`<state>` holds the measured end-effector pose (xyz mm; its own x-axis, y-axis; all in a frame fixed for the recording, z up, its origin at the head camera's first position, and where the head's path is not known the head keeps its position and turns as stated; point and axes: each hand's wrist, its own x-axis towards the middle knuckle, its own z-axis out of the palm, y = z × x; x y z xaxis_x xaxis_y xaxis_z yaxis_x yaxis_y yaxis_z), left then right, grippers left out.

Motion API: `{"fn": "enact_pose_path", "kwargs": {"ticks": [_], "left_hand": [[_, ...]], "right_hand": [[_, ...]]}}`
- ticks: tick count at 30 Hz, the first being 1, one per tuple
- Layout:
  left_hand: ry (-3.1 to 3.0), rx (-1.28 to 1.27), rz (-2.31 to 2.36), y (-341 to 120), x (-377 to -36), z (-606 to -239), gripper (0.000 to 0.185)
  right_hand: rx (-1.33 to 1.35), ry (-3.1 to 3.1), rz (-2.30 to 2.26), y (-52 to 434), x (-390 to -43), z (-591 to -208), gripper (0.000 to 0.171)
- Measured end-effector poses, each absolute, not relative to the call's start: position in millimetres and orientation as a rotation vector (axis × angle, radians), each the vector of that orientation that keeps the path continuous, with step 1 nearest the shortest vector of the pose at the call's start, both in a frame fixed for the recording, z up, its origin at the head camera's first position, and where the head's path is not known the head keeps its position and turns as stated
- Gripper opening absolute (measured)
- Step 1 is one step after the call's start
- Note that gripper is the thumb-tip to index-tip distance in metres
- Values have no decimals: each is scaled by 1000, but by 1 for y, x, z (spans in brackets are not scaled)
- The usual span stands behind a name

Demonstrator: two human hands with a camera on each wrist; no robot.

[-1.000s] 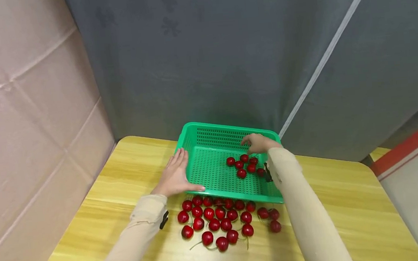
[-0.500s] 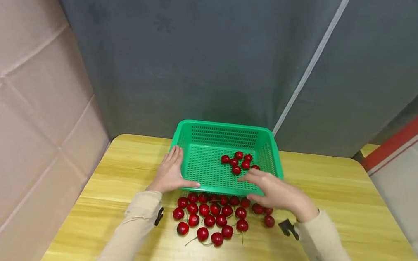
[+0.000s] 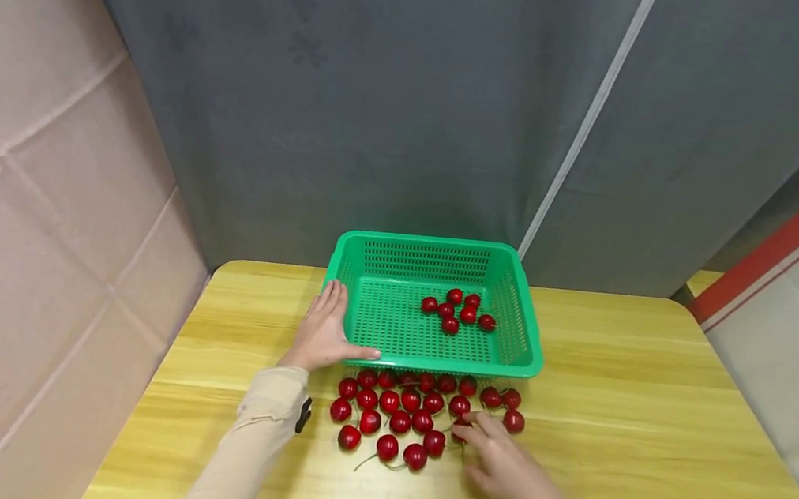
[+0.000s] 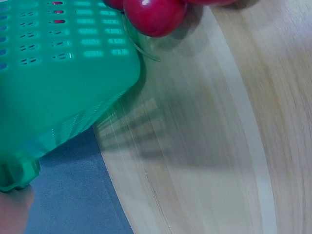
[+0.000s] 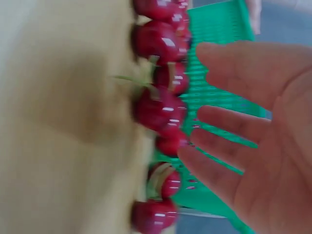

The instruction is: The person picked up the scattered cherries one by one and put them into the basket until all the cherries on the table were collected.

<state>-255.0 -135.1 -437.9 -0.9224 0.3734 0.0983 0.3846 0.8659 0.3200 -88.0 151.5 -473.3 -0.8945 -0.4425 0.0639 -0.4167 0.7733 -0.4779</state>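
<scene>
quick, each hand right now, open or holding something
Left hand: open, resting on the green basket.
Right hand: open, holding nothing, fingers near the cherries.

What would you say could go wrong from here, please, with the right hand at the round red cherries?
The right hand is at closely grouped cherries, so it might send some rolling over the yellow wood-grain table. Their thin green stems could catch and drag a neighbour along. The left hand rests on the rim of the rectangular green plastic basket; a hard push might shift it.
</scene>
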Motion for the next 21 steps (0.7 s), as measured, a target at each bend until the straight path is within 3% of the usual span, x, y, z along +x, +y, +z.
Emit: {"fn": "enact_pose_path", "kwargs": {"ticks": [11, 21], "left_hand": [[-2994, -625, -521, -135, -255, -438, 132], [-2994, -622, -540, -135, -255, -439, 133]], "right_hand": [[-668, 3061, -803, 141, -88, -507, 43], [-561, 3064, -844, 144, -92, -513, 44]]}}
